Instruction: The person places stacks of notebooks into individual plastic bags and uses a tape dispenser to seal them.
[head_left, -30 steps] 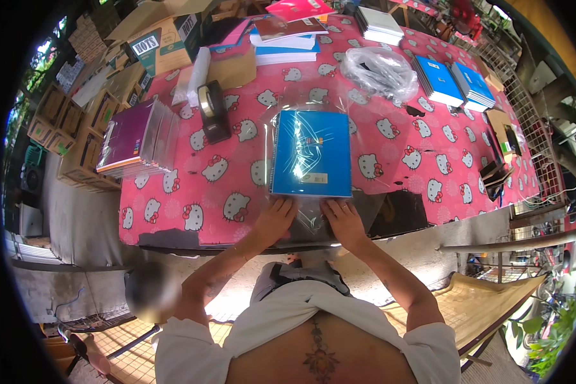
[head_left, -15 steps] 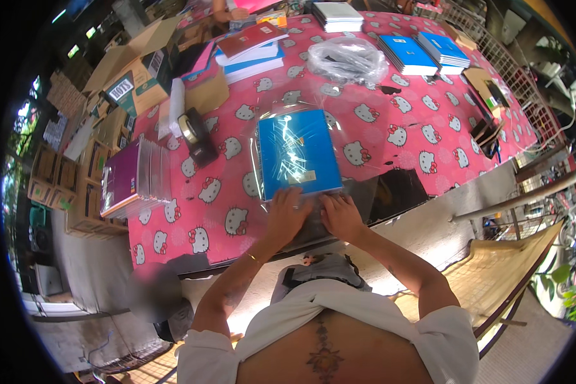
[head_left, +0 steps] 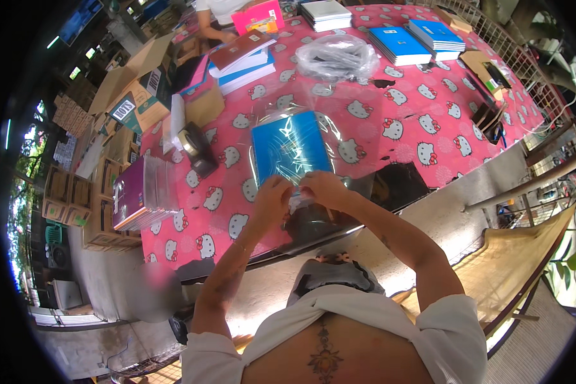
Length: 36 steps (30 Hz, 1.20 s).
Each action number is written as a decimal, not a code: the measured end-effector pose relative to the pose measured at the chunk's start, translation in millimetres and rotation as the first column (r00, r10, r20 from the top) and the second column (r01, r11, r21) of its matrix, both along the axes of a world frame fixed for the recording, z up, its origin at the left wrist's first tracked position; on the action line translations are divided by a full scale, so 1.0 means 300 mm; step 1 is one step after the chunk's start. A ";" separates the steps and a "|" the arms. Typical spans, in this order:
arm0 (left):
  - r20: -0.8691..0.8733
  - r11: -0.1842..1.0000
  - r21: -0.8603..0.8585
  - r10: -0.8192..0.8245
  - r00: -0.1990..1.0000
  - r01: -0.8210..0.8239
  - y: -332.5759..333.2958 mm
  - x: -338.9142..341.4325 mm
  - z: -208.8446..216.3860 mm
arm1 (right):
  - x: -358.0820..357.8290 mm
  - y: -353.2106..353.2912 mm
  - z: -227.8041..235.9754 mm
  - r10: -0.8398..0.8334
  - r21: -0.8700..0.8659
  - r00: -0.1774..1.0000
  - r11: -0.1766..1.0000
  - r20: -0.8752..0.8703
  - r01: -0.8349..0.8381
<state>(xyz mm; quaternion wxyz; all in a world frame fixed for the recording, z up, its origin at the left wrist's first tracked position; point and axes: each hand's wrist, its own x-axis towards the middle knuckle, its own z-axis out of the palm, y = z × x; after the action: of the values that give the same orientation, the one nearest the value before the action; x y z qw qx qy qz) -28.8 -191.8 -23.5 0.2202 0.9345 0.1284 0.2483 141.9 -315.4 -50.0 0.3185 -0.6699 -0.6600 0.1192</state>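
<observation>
A blue notebook [head_left: 288, 142], covered by shiny, wrinkled clear plastic film [head_left: 329, 148], lies on the table in front of me. At its near edge, my left hand [head_left: 273, 200] has its fingers curled and closed on the film. My right hand [head_left: 324, 190] sits close beside it, fingertips pinched on the film at the same edge. A bunched bit of film shows between the two hands. My fingers partly hide the notebook's near edge.
Purple notebooks [head_left: 137, 195] and a tape dispenser [head_left: 197, 148] stand at left, near an open carton [head_left: 137, 96]. Bundled clear plastic [head_left: 336, 57] and blue notebook stacks [head_left: 400, 46] lie farther back. Across the pink table [head_left: 390, 131], another person's hand [head_left: 226, 36] is near a pink folder.
Both hands have drawn closer together, and their fingers have gone from lying along the notebook's near edge to gripping the film. The view has shifted slightly, showing more of the other person.
</observation>
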 end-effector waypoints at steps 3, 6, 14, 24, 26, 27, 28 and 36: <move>-0.045 0.964 -0.263 -0.044 0.998 0.031 -0.003 0.051 0.035 | 0.017 0.001 -0.024 -0.063 0.015 0.997 0.998 -0.040 0.064; -0.095 0.951 -0.307 -0.080 0.992 0.047 0.046 0.068 0.026 | 0.004 0.011 0.032 -0.083 -0.131 0.987 0.989 -0.136 0.065; -0.429 1.000 0.007 -0.005 0.903 0.009 0.056 0.137 -0.001 | -0.078 -0.008 0.048 -0.478 -0.112 0.872 0.866 0.105 0.488; 0.156 0.414 -0.100 0.905 0.397 -0.905 0.671 -0.214 -0.135 | -0.035 -0.006 -0.062 -0.663 -0.210 0.693 0.748 -0.284 0.630; -0.046 0.379 -0.786 0.752 0.658 -0.488 0.832 -0.382 -0.136 | -0.043 0.010 -0.058 -0.658 -0.235 0.699 0.753 -0.280 0.615; -0.047 0.385 -0.790 0.738 0.673 -0.478 0.834 -0.346 -0.128 | -0.025 0.003 -0.067 -0.687 -0.268 0.678 0.727 -0.261 0.633; -0.039 0.301 -0.892 0.694 0.719 -0.338 0.824 -0.340 -0.103 | -0.018 -0.004 -0.072 -0.695 -0.271 0.671 0.719 -0.258 0.640; 0.288 0.562 -0.756 0.746 0.601 -0.336 0.744 -0.313 -0.254 | -0.011 0.009 -0.087 -0.651 -0.226 0.701 0.759 -0.292 0.610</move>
<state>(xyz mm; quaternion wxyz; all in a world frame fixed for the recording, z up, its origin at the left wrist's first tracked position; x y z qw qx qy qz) -122.9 31.2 -99.8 0.4545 0.5833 0.4273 0.5202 138.6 -312.6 -76.2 0.4150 -0.8391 -0.3142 0.1580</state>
